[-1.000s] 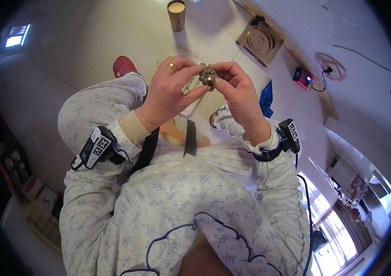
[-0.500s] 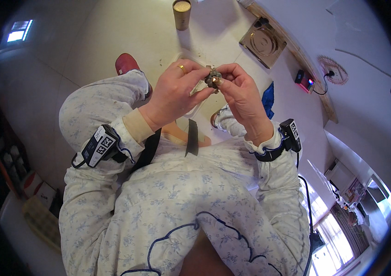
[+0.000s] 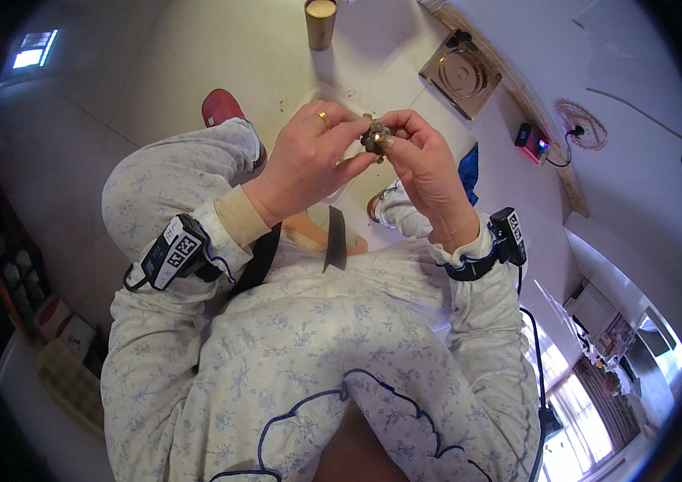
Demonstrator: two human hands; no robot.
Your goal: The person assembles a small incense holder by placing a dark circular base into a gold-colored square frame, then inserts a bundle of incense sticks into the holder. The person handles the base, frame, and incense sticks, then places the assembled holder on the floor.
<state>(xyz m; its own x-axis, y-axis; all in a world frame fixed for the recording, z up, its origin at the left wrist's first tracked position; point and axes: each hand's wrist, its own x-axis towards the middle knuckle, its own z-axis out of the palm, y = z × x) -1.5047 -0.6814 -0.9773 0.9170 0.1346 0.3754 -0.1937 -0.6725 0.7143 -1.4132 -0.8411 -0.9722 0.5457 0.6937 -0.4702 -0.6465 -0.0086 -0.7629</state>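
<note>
A small knobbly piece [image 3: 374,138], dark grey with shiny brass-coloured parts, is held up between my two hands. I cannot make out its exact kind. My left hand [image 3: 301,165], with a gold ring on one finger, pinches its left side between thumb and fingertips. From the right, my right hand [image 3: 429,165] grips the same piece, thumb in front and fingers behind. Fingers cover part of the piece on both sides. Below the hands, a pale clear tray [image 3: 346,98] on the floor shows only in part.
A tall brown cup-shaped container [image 3: 321,26] stands on the floor ahead. A brown square tray-like thing [image 3: 461,76] lies near the wall at right. A small lit device [image 3: 531,143] is plugged in there. Blue cloth [image 3: 468,173] sits beyond my right wrist. Crumbs dot the floor.
Both hands keep their pinch on the knobbly piece, which has turned slightly between the fingers. The whole view has shifted a little.
</note>
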